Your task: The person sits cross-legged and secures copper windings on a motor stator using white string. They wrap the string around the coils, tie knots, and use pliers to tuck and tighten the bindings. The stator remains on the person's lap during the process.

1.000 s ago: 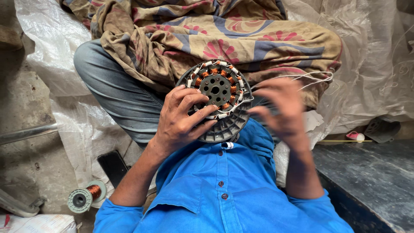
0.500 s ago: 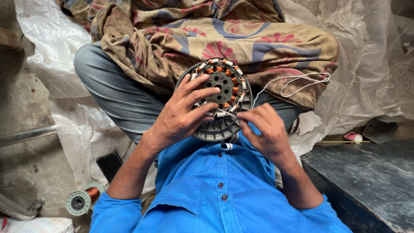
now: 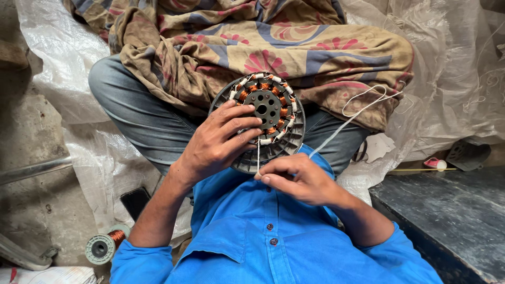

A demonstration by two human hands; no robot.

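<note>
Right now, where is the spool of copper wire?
In the head view, the spool of copper wire lies at lower left on the floor, beside the person's left elbow and below the dark phone.

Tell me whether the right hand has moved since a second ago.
Yes. The right hand has come down and inward, from beside the round motor stator to just below its lower rim, pinching the white thread.

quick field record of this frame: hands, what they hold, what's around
left hand: grips the round motor stator, fingers across its face
right hand: pinches a white string just below the stator
stator: copper coils in a ring, hole in the middle
string: loops off to the right over the patterned cloth
floor, left: spool of copper wire, dark phone
</note>
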